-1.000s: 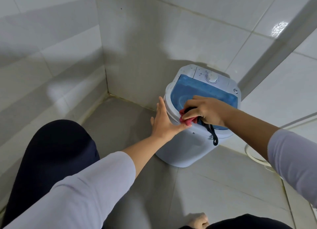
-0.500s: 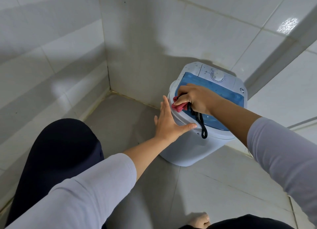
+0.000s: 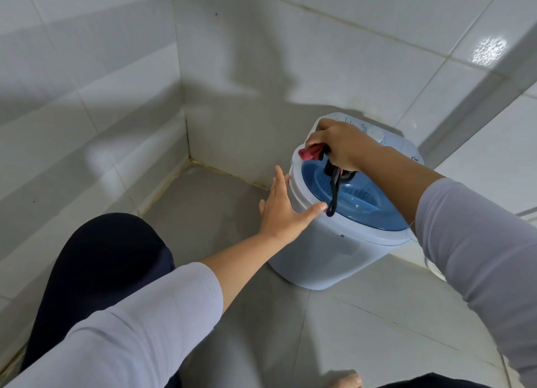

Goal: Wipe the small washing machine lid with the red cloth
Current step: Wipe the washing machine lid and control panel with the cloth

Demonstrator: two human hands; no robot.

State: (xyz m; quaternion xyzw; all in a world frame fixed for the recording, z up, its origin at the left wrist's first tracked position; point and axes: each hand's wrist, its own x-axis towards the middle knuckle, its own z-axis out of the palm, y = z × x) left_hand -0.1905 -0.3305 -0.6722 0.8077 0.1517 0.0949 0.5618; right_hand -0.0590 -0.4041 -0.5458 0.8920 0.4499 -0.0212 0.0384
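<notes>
A small white washing machine [image 3: 328, 257] stands in the tiled corner, with a translucent blue lid [image 3: 366, 199] on top. My right hand [image 3: 340, 143] is closed on a bunched red cloth [image 3: 309, 153] and presses it on the lid's far left rim. A black strap [image 3: 332, 196] hangs from that hand across the lid. My left hand [image 3: 283, 207] lies flat with spread fingers against the machine's left side, thumb on the white rim. The control panel [image 3: 392, 140] behind is partly hidden by my right hand.
Tiled walls meet in a corner [image 3: 186, 155] just left of the machine. My dark-clad knee [image 3: 98, 265] is at lower left, and a bare foot [image 3: 345, 380] shows at the bottom edge. A white hose [image 3: 433, 267] lies on the grey floor right of the machine.
My right hand has slid the red cloth from the lid's near left edge up along the rim toward the back. My left hand stays pressed on the machine's side.
</notes>
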